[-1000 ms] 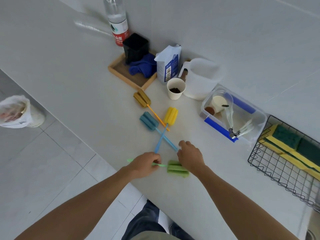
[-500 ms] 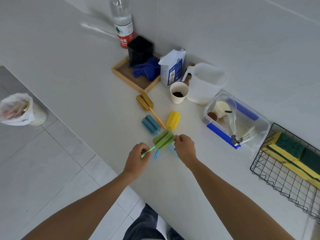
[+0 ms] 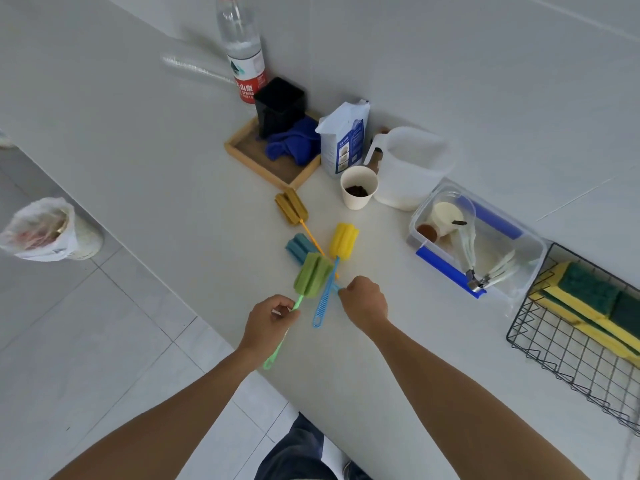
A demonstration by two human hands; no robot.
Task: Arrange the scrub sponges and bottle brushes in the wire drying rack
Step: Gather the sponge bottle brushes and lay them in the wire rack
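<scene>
My left hand [image 3: 270, 320] grips the light green handle of the green bottle brush [image 3: 313, 275], whose sponge head is lifted and points away from me. My right hand [image 3: 363, 303] is closed, its fingertips pinching the end of the teal brush's handle. The teal brush head [image 3: 298, 245] lies partly hidden behind the green head. The yellow-headed brush [image 3: 343, 239] with a blue handle and the mustard brush [image 3: 291, 206] with an orange handle lie crossed on the counter. The black wire rack [image 3: 571, 358] at the right holds yellow-and-green scrub sponges [image 3: 588, 296].
A clear plastic box [image 3: 519, 247] with blue latches sits between the brushes and the rack. Behind it stand a paper cup [image 3: 358, 188], a white jug [image 3: 412, 168], a paper bag [image 3: 344, 140], a wooden tray [image 3: 263, 161] and a water bottle [image 3: 244, 50]. The counter edge runs diagonally at my left.
My left hand raised the green brush off the counter and swung its head up and away. My right hand left the green head and closed on the teal handle's end.
</scene>
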